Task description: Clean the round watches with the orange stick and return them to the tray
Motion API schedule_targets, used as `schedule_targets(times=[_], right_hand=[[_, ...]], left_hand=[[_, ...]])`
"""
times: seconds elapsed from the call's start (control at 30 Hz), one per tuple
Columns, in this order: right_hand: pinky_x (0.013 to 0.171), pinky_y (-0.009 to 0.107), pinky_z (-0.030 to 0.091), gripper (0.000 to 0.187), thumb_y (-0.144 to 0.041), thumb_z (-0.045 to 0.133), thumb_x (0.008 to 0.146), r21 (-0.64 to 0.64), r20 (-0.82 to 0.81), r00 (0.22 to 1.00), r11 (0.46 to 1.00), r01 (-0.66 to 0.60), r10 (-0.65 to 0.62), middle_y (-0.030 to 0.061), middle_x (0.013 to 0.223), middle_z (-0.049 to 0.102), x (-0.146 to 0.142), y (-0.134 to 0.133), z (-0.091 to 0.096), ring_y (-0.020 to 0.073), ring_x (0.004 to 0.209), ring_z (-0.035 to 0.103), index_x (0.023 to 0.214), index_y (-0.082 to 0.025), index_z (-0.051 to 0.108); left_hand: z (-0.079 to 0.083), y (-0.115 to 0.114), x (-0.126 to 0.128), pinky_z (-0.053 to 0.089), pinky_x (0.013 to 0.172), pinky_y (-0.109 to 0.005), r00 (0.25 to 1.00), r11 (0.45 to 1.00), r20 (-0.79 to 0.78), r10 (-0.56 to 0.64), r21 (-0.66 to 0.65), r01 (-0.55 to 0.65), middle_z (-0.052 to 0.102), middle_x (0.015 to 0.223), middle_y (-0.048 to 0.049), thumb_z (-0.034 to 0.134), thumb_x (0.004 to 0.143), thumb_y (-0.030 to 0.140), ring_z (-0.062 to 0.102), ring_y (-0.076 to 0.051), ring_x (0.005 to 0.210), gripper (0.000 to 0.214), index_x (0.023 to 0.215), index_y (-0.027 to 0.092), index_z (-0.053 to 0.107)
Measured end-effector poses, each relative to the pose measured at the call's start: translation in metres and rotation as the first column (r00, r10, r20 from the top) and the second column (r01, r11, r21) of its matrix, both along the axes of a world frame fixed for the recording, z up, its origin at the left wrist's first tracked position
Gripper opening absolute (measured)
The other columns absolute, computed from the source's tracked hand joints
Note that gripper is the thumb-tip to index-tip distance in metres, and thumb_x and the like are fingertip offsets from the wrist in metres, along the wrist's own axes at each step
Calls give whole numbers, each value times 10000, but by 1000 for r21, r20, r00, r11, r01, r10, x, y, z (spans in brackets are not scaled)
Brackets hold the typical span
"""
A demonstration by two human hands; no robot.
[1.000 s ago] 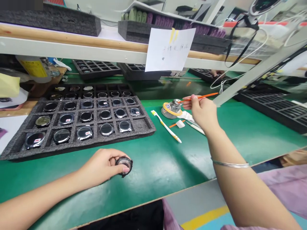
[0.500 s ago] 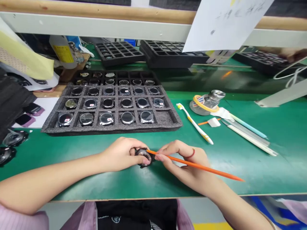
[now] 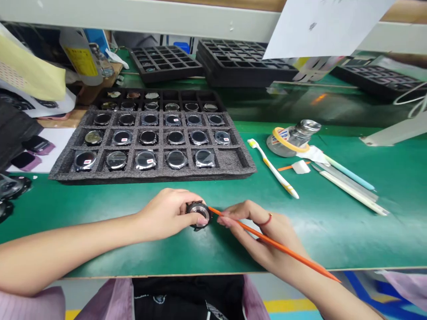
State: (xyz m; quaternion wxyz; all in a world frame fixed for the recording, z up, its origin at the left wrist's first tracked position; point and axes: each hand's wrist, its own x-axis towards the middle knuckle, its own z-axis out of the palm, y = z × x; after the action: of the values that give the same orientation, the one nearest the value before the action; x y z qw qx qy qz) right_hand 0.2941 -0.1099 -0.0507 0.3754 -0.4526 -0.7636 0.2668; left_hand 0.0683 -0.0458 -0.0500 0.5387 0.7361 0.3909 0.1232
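My right grip (image 3: 276,227) pinches orange stick (image 3: 273,242), tip angled forward-left at watch case (image 3: 199,208) my left grip (image 3: 171,215) holds.

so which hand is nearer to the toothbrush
Right. The right hand is below the toothbrush in the picture; the left hand is farther off, below and to its left.

From the wearer's head, the one camera looks forward and down across the green workbench (image 3: 150,260). It sits close: the left hand (image 3: 168,214) and right hand (image 3: 267,233) show just below the frame's centre, with the wearer's lilac jacket (image 3: 105,300) seen from above along the bottom. The view reaches up to a white shelf beam (image 3: 133,20) across the top.
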Motion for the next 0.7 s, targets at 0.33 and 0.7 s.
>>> schedule_targets(times=[0.33, 0.7], right_hand=[[675, 200, 602, 158, -99, 648, 953, 70, -68, 996, 995, 64, -59, -1, 832, 771, -10, -6, -11, 127, 721, 762, 901, -240, 600], [665, 188, 615, 165, -105, 652, 944, 51, -206, 955, 972, 228, -213, 4, 812, 765, -26, -24, -29, 128, 706, 762, 867, -232, 581]], left_hand=[[2, 0, 0, 364, 538, -190, 1000, 998, -25, 5, 67, -3, 693, 739, 38, 742, 900, 287, 469, -73, 550, 153, 984, 173, 799], [4, 2, 1, 386, 559, -193, 998, 999, -69, 6, 54, -3, 709, 781, 24, 735, 899, 303, 495, -84, 573, 172, 1011, 189, 799]])
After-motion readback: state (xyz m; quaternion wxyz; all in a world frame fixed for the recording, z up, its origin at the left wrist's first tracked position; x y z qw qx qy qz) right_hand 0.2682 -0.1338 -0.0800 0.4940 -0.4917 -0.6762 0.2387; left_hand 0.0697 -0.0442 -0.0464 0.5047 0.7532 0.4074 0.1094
